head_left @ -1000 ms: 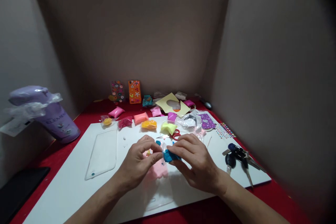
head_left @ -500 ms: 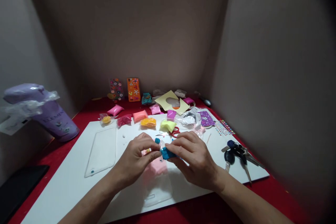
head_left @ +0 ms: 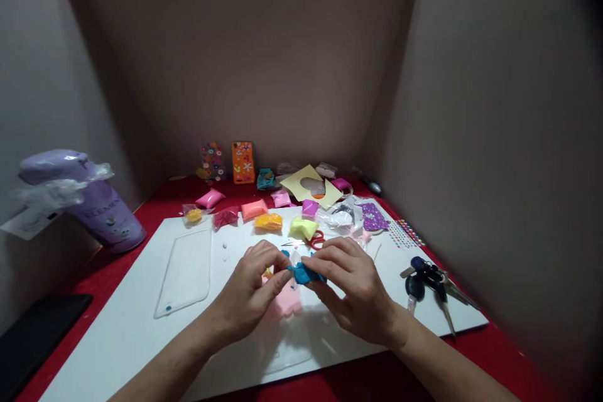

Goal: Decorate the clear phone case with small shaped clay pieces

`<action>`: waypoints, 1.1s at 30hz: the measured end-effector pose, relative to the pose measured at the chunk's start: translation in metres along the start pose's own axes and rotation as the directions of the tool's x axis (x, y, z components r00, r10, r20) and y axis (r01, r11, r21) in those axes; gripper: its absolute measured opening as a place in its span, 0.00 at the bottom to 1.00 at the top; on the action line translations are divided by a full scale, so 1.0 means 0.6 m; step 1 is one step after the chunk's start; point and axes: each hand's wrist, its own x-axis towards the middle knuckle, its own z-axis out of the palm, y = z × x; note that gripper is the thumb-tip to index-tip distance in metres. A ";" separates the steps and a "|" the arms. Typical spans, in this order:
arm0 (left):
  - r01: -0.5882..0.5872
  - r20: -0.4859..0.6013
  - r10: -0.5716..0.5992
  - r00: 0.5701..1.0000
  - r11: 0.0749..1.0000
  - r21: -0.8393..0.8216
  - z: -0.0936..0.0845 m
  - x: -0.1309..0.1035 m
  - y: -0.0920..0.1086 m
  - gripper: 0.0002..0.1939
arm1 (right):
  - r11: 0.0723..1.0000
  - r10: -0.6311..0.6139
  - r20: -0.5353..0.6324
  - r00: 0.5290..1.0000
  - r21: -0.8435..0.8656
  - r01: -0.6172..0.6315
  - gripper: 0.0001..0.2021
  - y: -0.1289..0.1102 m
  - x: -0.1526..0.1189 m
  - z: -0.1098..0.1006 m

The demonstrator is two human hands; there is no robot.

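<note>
Blue clay (head_left: 308, 273): bright, soft-looking lump, partly in crinkled clear plastic, held up between both hands over the white board (head_left: 117, 326).
Left hand (head_left: 257, 289): thumb and forefinger pinching the lump's left end.
Right hand (head_left: 355, 289): fingers above, thumb below, gripping the lump.
Board edge: near side borders red cloth (head_left: 367, 377).
Room: scissors (head_left: 316, 240) just beyond; keys (head_left: 426, 279) well right.

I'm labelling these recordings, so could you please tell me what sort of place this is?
Probably a craft table: it has red-handled scissors, a decorated orange phone case, and a soft-looking blue lump in the right hand.
</note>
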 end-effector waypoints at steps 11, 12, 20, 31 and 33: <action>0.351 0.068 -0.407 0.911 0.680 -0.644 0.011 0.006 -0.010 0.09 | 0.998 0.042 -0.007 0.999 -0.036 -0.043 0.12 -0.004 0.003 -0.003; 0.357 0.072 -0.419 0.905 0.655 -0.666 0.011 0.006 -0.010 0.09 | 0.998 0.041 -0.010 0.999 -0.037 -0.042 0.12 -0.004 0.003 -0.002; 0.367 0.086 -0.413 0.906 0.670 -0.646 0.011 0.005 -0.002 0.10 | 0.999 0.034 -0.017 0.999 -0.017 -0.034 0.12 -0.002 0.000 -0.001; 0.354 0.079 -0.412 0.908 0.649 -0.674 0.011 0.006 -0.009 0.09 | 0.999 0.026 -0.014 1.000 -0.039 -0.027 0.11 -0.001 0.001 -0.001; 0.373 0.107 -0.420 0.901 0.625 -0.686 0.012 0.003 -0.009 0.10 | 0.999 0.025 -0.011 1.000 -0.038 -0.026 0.11 0.000 0.000 0.000</action>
